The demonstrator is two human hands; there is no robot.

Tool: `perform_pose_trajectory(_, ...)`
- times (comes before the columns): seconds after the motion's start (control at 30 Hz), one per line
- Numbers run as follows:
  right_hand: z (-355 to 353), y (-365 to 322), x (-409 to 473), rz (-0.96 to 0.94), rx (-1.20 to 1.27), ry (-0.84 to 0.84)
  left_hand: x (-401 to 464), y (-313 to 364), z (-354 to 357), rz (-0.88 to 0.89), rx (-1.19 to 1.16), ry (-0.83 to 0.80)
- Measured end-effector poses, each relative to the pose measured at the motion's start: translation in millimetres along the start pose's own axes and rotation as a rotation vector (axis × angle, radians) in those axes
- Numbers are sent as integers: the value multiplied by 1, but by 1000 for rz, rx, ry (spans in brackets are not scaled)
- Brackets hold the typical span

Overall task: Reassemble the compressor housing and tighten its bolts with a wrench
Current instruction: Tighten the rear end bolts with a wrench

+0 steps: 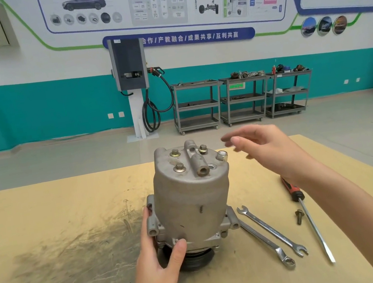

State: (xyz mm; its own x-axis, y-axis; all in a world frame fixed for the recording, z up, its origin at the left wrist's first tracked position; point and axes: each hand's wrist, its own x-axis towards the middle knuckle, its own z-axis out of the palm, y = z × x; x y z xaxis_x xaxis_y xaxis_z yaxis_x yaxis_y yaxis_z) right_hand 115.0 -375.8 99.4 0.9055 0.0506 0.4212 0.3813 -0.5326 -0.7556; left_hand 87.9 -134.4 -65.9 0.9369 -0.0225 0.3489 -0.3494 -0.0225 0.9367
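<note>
A grey cast compressor housing (190,200) stands upright on its black pulley (195,261) in the middle of the wooden table (56,212). Three brass-coloured bolts (180,168) sit in its top cover. My left hand (159,252) grips the housing's lower flange, thumb across the front. My right hand (263,148) hovers in the air just right of the top cover, fingers relaxed and holding nothing. Two combination wrenches (272,230) lie on the table right of the housing. A loose bolt (299,216) lies beside them.
A screwdriver (308,214) with a red and black handle lies right of the wrenches, partly under my right forearm. Dark grease smears cover the table's left half. Beyond the table stand a charging post (131,76) and three grey shelf carts (242,97).
</note>
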Motion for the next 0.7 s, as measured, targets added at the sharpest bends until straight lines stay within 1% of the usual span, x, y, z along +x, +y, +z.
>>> perform_pose_trajectory(0.03,-1,8,-3,33,-71,34,0,0,0,-3,-6,-1)
perform_pose_trajectory(0.07,-1,19,-7,77,-214,30,0,0,0,-9,-9,0)
perform_pose_trajectory(0.1,-1,32,-12,140,-405,-36,0,-1,0,-14,-11,4)
perform_pose_trajectory(0.17,2,59,-23,319,-757,-301,-1,-3,0,-10,-3,10)
perform_pose_trajectory(0.2,6,71,-29,400,-872,-434,-1,-3,0,-11,4,10)
perform_pose_trajectory(0.23,9,80,-35,448,-949,-532,0,-3,0,-16,6,8)
perform_pose_trajectory(0.27,12,87,-39,466,-998,-587,0,-2,0,-21,5,5)
perform_pose_trajectory(0.4,22,95,-42,448,-1050,-604,0,-2,0,-28,1,1)
perform_pose_trajectory(0.57,33,98,-46,457,-1082,-550,0,-1,1,-24,9,19)
perform_pose_trajectory(0.63,27,98,-40,471,-987,-468,1,0,2,-46,3,20)
perform_pose_trajectory(0.7,14,91,-29,464,-733,-356,1,0,1,-56,3,19)
